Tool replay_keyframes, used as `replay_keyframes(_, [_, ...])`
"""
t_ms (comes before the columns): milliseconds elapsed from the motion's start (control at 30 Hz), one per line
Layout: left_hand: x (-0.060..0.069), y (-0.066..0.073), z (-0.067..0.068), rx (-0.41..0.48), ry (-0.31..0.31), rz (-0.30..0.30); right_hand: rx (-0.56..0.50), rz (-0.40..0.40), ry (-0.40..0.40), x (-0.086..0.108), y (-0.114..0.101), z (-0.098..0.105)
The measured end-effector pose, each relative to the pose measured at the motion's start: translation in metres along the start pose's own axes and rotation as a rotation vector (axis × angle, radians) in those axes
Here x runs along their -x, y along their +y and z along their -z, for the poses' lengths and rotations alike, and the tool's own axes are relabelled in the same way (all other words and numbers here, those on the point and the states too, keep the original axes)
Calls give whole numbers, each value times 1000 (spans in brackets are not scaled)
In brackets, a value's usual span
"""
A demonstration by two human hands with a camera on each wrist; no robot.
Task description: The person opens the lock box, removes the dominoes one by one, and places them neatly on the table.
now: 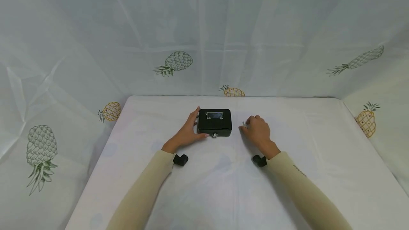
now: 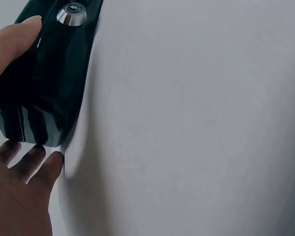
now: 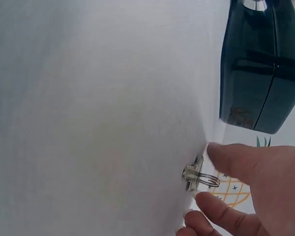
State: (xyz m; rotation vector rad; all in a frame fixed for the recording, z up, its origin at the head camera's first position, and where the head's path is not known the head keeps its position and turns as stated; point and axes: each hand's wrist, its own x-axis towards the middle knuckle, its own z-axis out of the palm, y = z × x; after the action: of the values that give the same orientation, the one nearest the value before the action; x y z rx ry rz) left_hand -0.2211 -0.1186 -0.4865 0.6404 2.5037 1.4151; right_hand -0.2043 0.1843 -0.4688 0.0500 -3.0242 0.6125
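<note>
A black cash box (image 1: 214, 121) with a silver lock (image 1: 214, 135) on its front and a handle (image 1: 215, 115) on its lid sits on the white-covered table. My left hand (image 1: 186, 133) holds the box at its left end. In the left wrist view, the thumb (image 2: 19, 42) lies on the front face and other fingertips touch the end. Right of the box is my right hand (image 1: 257, 130). Between its parted thumb and index finger is a small set of keys (image 3: 191, 174) on a ring (image 3: 210, 180); neither finger visibly pinches them.
A white sheet with pineapple prints (image 1: 179, 60) hangs behind the table (image 1: 204, 194) and at its sides. The table's far edge runs just behind the box. A black wrist camera sits on each arm, the left (image 1: 180, 160) and the right (image 1: 259, 160).
</note>
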Motion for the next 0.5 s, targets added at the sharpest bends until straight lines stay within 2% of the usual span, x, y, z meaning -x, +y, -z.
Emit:
replay_keyframes(133, [-2,-1,-1,40,5,-4,-3,-45,-21,-1,-2,0])
replay_keyframes(300, [-4,-2,-4,48,11,-11,6,-98,-47,0,-3,1])
replay_keyframes(500, [-6,-3,-6,41,20,24,-26,-113,-84,1,-3,3])
